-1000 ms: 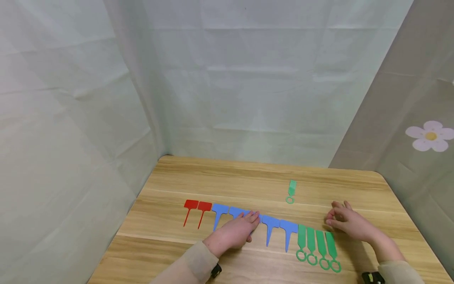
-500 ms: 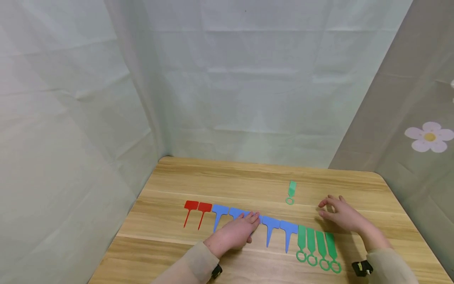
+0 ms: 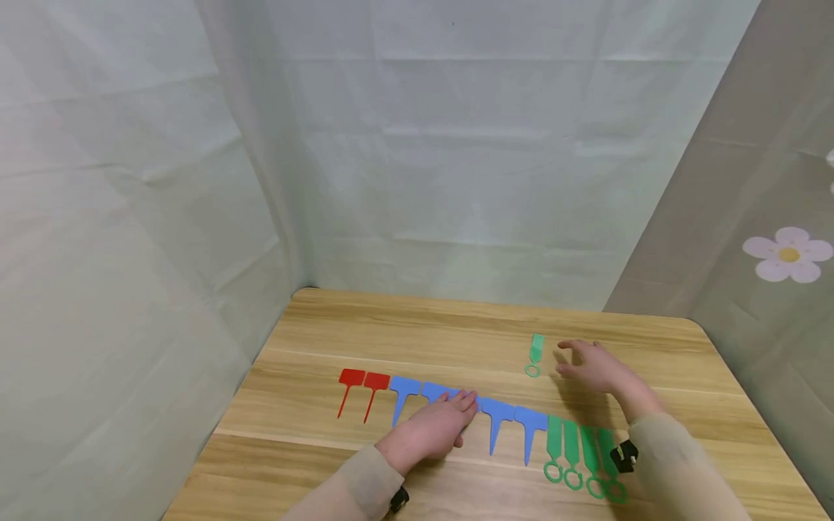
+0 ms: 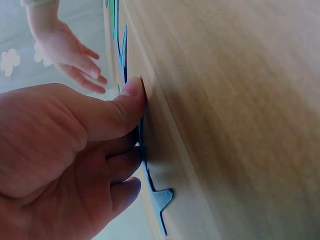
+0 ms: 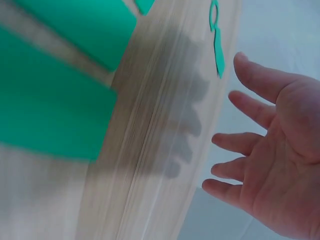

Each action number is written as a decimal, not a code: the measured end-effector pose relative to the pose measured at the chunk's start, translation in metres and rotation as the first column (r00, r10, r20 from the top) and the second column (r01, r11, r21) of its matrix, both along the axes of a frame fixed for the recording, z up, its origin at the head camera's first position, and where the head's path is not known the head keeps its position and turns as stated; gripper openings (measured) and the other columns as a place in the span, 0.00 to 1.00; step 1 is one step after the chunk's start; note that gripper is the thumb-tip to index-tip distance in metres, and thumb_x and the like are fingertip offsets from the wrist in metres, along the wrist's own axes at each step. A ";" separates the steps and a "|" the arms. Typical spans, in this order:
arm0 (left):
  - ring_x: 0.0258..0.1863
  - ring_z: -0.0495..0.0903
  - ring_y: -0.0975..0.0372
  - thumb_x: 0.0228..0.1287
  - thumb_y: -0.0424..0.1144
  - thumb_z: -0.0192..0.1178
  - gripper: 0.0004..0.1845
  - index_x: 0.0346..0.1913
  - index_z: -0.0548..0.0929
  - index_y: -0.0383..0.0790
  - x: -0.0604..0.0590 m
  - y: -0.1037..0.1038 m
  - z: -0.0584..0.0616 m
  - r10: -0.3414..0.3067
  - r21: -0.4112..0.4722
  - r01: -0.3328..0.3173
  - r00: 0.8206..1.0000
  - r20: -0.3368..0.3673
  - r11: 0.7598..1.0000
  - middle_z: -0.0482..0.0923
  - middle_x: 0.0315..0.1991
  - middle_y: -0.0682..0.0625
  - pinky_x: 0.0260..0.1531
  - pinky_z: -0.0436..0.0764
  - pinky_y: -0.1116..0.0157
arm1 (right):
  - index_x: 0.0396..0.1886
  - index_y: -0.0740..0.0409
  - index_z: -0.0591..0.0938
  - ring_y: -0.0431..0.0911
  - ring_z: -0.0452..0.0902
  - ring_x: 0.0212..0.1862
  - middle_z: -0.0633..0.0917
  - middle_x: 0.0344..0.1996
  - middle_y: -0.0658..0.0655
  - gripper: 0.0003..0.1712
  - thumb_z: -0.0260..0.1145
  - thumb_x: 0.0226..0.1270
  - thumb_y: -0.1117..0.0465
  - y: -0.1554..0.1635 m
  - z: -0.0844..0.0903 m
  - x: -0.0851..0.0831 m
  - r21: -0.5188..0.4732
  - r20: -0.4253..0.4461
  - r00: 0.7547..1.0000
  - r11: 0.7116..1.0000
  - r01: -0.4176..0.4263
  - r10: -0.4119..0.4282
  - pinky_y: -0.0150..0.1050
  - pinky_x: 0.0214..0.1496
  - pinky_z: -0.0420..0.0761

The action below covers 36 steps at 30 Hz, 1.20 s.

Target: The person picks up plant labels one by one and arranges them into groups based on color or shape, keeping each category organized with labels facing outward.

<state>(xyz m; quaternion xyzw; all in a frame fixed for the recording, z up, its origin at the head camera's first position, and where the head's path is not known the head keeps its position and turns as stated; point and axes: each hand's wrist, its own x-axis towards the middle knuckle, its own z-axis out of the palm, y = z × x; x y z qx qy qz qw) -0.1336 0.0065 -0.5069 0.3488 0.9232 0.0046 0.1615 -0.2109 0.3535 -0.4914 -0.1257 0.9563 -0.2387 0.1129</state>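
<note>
My left hand (image 3: 438, 427) rests on the middle of a row of blue T-shaped plant labels (image 3: 498, 409), its fingers partly covering some of them. In the left wrist view its thumb lies by a blue label's edge. My right hand (image 3: 594, 367), fingers spread and holding nothing, hovers just right of a lone green ring-ended plant tag (image 3: 536, 350). The right wrist view also has that green tag (image 5: 218, 52) beyond the fingertips. Several more green ring-ended tags (image 3: 572, 443) continue the row on the right, partly shaded by the right forearm.
Two red T-shaped labels (image 3: 376, 380) with thin stems form the row's left end. All lie flat on a wood-grain table (image 3: 293, 405). Pale cloth (image 3: 482, 181) hangs behind the table and at its sides, with a flower print (image 3: 788, 255) on the right.
My right hand has moved left and away from me, closer to the lone green tag, its fingers opening out. The left hand has stayed on the blue labels.
</note>
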 end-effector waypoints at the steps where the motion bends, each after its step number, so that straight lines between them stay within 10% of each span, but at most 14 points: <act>1: 0.83 0.57 0.62 0.78 0.38 0.64 0.35 0.83 0.67 0.43 0.000 0.000 0.000 0.001 0.002 -0.001 1.000 0.000 1.000 0.57 0.85 0.53 0.80 0.60 0.60 | 0.75 0.71 0.73 0.84 0.55 0.74 0.73 0.71 0.78 0.34 0.67 0.80 0.53 -0.004 -0.001 -0.003 0.012 0.008 1.000 1.000 0.007 -0.007 0.79 0.75 0.53; 10: 0.83 0.57 0.61 0.78 0.38 0.64 0.35 0.83 0.66 0.44 -0.001 0.001 -0.001 0.004 -0.005 -0.004 1.000 -0.004 1.000 0.57 0.85 0.53 0.80 0.60 0.59 | 0.83 0.64 0.64 0.82 0.50 0.77 0.64 0.76 0.82 0.43 0.65 0.81 0.46 -0.036 -0.004 -0.032 0.124 0.070 0.993 0.989 0.085 -0.094 0.81 0.71 0.59; 21: 0.83 0.57 0.61 0.77 0.38 0.64 0.35 0.83 0.67 0.43 -0.003 0.001 -0.002 -0.009 -0.018 0.009 1.000 -0.019 1.000 0.57 0.84 0.52 0.80 0.61 0.59 | 0.73 0.60 0.76 0.79 0.65 0.72 0.79 0.67 0.75 0.38 0.78 0.69 0.50 -0.058 -0.007 -0.042 0.203 0.009 0.967 0.947 0.249 -0.256 0.74 0.60 0.78; 36: 0.82 0.59 0.60 0.76 0.36 0.65 0.35 0.82 0.68 0.42 0.001 0.001 -0.001 0.011 0.016 -0.011 1.000 0.001 1.000 0.59 0.84 0.52 0.80 0.61 0.58 | 0.64 0.58 0.80 0.73 0.70 0.60 0.84 0.56 0.71 0.32 0.83 0.63 0.56 -0.071 -0.010 -0.049 0.197 0.057 0.899 0.887 0.417 -0.435 0.70 0.59 0.72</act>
